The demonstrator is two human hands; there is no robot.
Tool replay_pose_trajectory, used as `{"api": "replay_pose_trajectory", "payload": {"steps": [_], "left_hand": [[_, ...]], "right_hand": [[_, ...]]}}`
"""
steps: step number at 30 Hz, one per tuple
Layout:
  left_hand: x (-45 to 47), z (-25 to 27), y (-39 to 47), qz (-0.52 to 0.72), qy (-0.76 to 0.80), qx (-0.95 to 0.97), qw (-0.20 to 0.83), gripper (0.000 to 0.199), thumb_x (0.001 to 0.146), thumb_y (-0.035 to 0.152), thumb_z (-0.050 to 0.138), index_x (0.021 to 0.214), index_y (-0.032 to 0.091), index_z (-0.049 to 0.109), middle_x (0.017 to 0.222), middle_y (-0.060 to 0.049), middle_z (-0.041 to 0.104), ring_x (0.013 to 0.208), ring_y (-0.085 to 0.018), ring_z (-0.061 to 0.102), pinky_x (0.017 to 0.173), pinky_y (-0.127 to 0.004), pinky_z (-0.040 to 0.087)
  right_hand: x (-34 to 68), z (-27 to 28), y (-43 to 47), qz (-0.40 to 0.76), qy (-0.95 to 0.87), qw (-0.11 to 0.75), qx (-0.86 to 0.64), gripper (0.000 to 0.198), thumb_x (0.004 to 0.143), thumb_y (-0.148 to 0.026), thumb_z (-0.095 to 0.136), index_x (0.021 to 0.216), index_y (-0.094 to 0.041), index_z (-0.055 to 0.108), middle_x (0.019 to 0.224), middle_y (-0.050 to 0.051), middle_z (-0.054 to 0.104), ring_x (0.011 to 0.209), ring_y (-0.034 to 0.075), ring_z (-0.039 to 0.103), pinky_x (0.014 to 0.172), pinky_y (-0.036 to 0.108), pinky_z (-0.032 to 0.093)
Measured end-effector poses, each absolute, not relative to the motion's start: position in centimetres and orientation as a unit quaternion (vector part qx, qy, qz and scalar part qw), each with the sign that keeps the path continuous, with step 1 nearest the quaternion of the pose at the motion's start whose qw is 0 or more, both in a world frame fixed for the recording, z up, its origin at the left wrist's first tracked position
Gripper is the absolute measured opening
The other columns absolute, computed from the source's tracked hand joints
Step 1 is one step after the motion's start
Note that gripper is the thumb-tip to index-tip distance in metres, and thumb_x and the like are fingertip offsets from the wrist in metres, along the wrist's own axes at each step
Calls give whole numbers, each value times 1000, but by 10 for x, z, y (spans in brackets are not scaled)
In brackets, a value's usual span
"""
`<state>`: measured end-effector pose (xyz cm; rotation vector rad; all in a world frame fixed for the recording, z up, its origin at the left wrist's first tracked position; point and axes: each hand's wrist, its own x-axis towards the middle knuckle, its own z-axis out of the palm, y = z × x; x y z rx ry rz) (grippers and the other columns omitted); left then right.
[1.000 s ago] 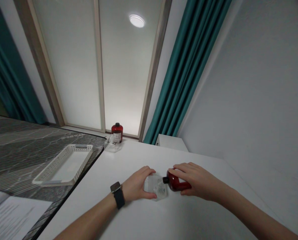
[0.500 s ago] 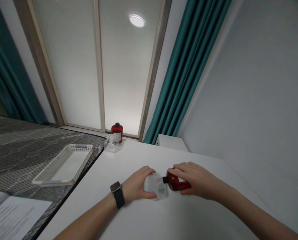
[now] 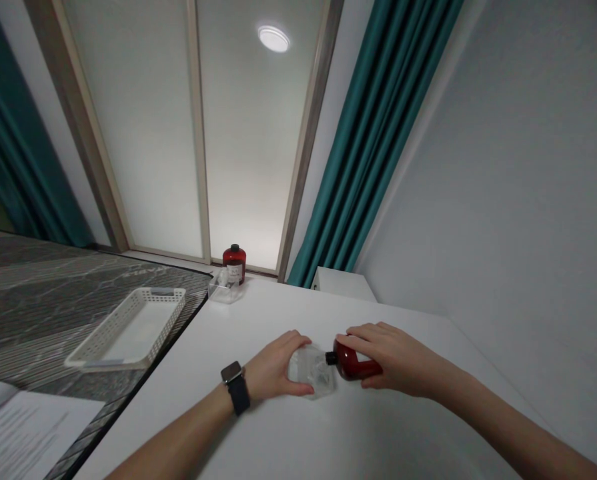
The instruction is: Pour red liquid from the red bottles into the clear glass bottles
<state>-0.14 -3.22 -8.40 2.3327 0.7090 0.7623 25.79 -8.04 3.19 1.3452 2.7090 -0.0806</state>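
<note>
My left hand (image 3: 282,371), with a dark watch on its wrist, grips the side of a clear plastic container (image 3: 319,381) on the white table. Thumb and fingers are closed around the container's left part. My right hand (image 3: 381,357) is wrapped round a dark red bottle (image 3: 347,363), which lies tilted on its side. Its black neck points left and reaches over the container's right edge. Whether liquid is flowing from it I cannot make out. The bottle's pale label is partly covered by my fingers.
On the white table (image 3: 268,433), at the far left corner, a second red bottle (image 3: 235,257) stands upright behind a small clear box (image 3: 223,292) with something whitish in it. Left lie a white basket (image 3: 145,327) and an open book (image 3: 43,427) on a grey patterned surface.
</note>
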Motion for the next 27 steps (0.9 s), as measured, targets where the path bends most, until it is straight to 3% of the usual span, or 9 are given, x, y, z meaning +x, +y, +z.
{"api": "replay_pose_trajectory", "payload": {"steps": [27], "left_hand": [[-2,-83,-33,277,272,873,297,67,66,34,86,122,20,51,109,-7,59,102,-27,58,92,-39,47]], "right_hand": [[259,31,-80,-16,901,39,431,81,68,-29,85,140,-28,49,132,12,63,113,32,62,94,46,46]]}}
